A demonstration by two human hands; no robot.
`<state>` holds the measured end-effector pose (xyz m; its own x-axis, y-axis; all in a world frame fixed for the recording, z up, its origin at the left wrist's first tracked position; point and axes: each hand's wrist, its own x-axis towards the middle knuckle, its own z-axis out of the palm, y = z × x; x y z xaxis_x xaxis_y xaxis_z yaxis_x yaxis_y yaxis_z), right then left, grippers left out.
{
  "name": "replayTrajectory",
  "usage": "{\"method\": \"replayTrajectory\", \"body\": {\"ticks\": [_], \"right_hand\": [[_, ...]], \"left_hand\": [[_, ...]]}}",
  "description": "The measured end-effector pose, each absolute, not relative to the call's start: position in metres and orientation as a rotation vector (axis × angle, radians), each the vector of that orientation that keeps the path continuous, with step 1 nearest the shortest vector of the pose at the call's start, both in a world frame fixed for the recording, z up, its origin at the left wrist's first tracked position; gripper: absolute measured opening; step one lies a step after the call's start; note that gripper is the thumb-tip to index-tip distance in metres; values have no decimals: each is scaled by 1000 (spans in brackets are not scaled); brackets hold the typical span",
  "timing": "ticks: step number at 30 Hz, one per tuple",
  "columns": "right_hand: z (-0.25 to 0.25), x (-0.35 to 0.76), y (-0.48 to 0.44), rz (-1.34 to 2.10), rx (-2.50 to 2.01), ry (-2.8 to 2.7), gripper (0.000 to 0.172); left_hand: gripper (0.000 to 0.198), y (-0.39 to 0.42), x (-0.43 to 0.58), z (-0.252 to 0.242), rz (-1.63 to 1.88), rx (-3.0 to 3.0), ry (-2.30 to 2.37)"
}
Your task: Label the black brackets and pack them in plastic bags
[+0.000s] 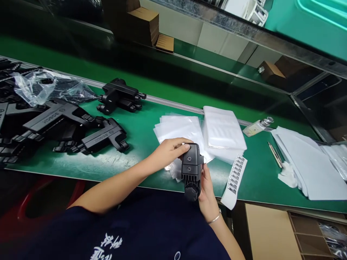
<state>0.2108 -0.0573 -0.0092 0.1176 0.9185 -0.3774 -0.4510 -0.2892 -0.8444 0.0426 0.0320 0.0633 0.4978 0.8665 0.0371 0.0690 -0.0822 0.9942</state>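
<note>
Near the table's front edge, both my hands hold one black plastic unit point(191, 167) with two screws and a ribbed lower part. My left hand point(173, 150) is closed on its upper end, thumb on top. Fingers of my right hand point(207, 193) wrap its right side and are partly hidden behind it. Under and behind the unit lies a spread of clear plastic bags point(179, 126). A thicker stack of bags point(225, 130) sits beside them. A strip of printed labels point(235, 175) lies right of my right hand, over the table edge.
Several black BOSCH-marked units point(100, 137) are piled at the left, with a crumpled clear bag point(51, 85) on top. At the right are a pump bottle point(257, 127), tweezers point(275, 154) and white sheets point(311, 162). A metal shelf edge point(244, 34) runs above; a cardboard box point(271, 231) stands below.
</note>
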Motion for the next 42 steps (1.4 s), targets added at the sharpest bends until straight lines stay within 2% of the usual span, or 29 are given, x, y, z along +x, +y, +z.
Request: {"method": "replayTrajectory", "body": {"ticks": [5,9,11,14,16,20,23,26,29,32,36,39,42], "right_hand": [[-8,211,-62,1559,-1179,-557,48],[-11,215,-59,1534,-1161,-546,46],[-13,221,-59,1454,-1133,-533,45],[-13,235,-66,1227,-1066,-587,44],[-8,245,-73,1072,-1024,-727,51],[6,262,-85,1013,-1019,-1001,70],[11,272,-84,1113,-1012,-1004,77],[10,275,-78,1116,-1028,-959,65],[10,267,-72,1141,-1060,-878,48],[12,258,-70,1179,-1108,-822,49],[17,257,-73,1112,-1168,-857,50],[25,258,-80,915,-1247,-1054,49],[38,249,-86,590,-1325,-1477,48]], "left_hand": [[32,36,51,73,815,1495,812],[37,33,50,73,807,1561,849],[48,28,46,71,797,1612,834],[83,19,36,61,739,1729,706],[90,13,28,52,704,1840,669],[76,7,19,38,726,1827,672],[84,7,22,38,702,1521,677],[87,7,31,39,641,1107,610],[67,6,42,31,537,719,644],[53,5,49,17,466,456,687],[47,8,51,7,434,361,718],[46,13,54,10,436,360,742],[42,20,65,16,479,353,764]]}}
